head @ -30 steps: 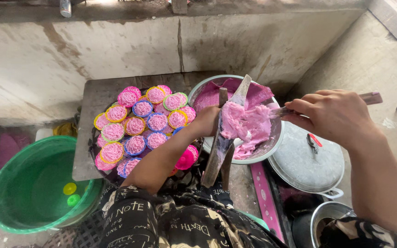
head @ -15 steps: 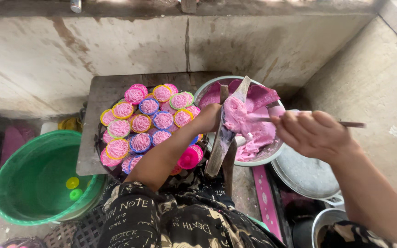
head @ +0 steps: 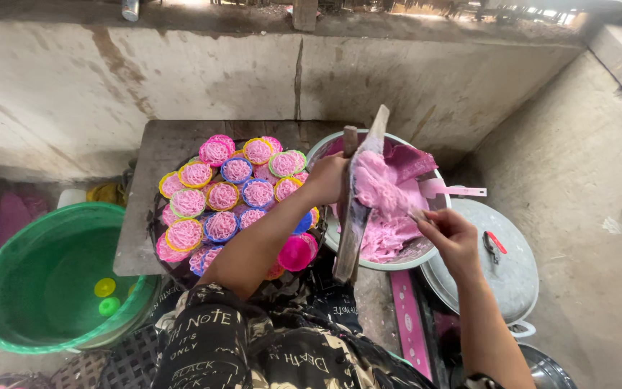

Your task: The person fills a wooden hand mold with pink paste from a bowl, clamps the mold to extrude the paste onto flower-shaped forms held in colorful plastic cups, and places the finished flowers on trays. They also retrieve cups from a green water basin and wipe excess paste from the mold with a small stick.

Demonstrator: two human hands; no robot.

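My left hand (head: 327,178) grips a long wooden noodle press (head: 355,209) that stands tilted over a metal bowl (head: 406,253) of pink dough (head: 386,209). My right hand (head: 450,235) holds a thin stick at the bowl's right side, its tip against the dough packed on the press. To the left, a dark round tray (head: 170,268) holds several small coloured plastic cups filled with pink noodle nests (head: 222,196). An empty pink cup (head: 296,252) lies at the tray's near edge.
A green plastic basin (head: 16,292) with water and two small floating cups sits at the left. A metal pot lid (head: 516,268) lies right of the bowl. A grey slab (head: 152,173) bears the tray, with stained concrete walls behind and to the right.
My right hand has dropped from above the bowl to its right rim, drawing the stick down along the dough. The left hand keeps hold of the press.
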